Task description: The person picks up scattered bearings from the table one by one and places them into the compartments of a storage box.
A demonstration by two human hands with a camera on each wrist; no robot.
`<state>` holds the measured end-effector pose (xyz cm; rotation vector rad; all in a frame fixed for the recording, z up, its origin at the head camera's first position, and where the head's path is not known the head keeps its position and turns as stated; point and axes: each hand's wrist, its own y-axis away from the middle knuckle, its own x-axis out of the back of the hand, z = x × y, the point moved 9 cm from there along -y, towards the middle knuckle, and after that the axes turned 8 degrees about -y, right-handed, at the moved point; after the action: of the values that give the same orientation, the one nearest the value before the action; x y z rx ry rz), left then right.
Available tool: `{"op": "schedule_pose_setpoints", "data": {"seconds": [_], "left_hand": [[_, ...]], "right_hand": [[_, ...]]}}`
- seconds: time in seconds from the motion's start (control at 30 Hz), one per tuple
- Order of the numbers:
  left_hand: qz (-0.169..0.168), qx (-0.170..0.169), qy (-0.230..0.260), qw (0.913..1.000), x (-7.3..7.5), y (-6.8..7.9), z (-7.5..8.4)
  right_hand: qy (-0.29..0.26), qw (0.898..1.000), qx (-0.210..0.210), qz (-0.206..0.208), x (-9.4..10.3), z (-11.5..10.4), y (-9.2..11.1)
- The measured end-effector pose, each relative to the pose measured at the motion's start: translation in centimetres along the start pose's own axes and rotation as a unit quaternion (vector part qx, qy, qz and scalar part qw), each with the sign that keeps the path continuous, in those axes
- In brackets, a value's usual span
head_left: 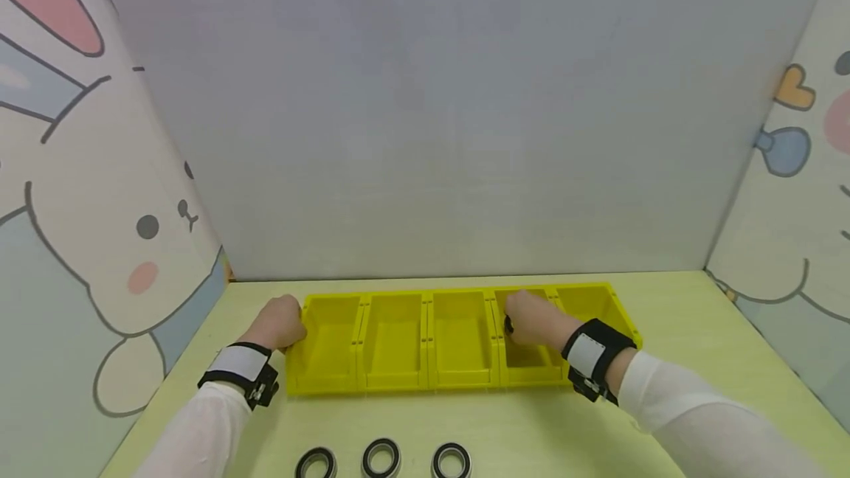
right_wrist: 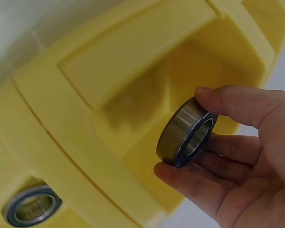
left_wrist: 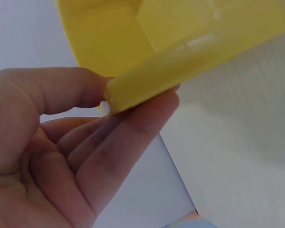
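Fingers of the left hand (head_left: 275, 321) pinch the left edge of the yellow bin row (head_left: 462, 377); three bearings (head_left: 397, 457) lie before it. The right hand (head_left: 536, 319) pinches another bearing (right_wrist: 178, 130) at the fourth compartment (head_left: 530, 357); one more ring (right_wrist: 12, 211) sits next door, seemingly in the fifth.

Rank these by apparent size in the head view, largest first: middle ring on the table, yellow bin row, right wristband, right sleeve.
1. Yellow bin row
2. Right sleeve, partly out of frame
3. Right wristband
4. Middle ring
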<state>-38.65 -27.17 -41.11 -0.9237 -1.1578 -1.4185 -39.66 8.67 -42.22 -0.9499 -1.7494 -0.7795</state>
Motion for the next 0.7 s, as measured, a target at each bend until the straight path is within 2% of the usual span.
{"op": "schedule_pose_setpoints", "data": {"seconds": [0.13, 0.33, 0.7], "left_hand": [[0.001, 0.0, -0.004, 1.0, 0.0, 0.0, 0.1], [0.006, -0.004, -0.002, 1.0, 0.2, 0.0, 0.2], [0.005, 0.001, 0.0, 1.0, 0.1, 0.2, 0.2]], "right_hand": [[0.002, 1.0, -0.003, -0.014, -1.6, 0.5, -0.2], [0.001, 1.0, -0.007, -0.002, -3.3, 1.4, -0.7], [0.012, 1.0, 0.01, 0.026, -3.8, 1.6, -0.3]]}}
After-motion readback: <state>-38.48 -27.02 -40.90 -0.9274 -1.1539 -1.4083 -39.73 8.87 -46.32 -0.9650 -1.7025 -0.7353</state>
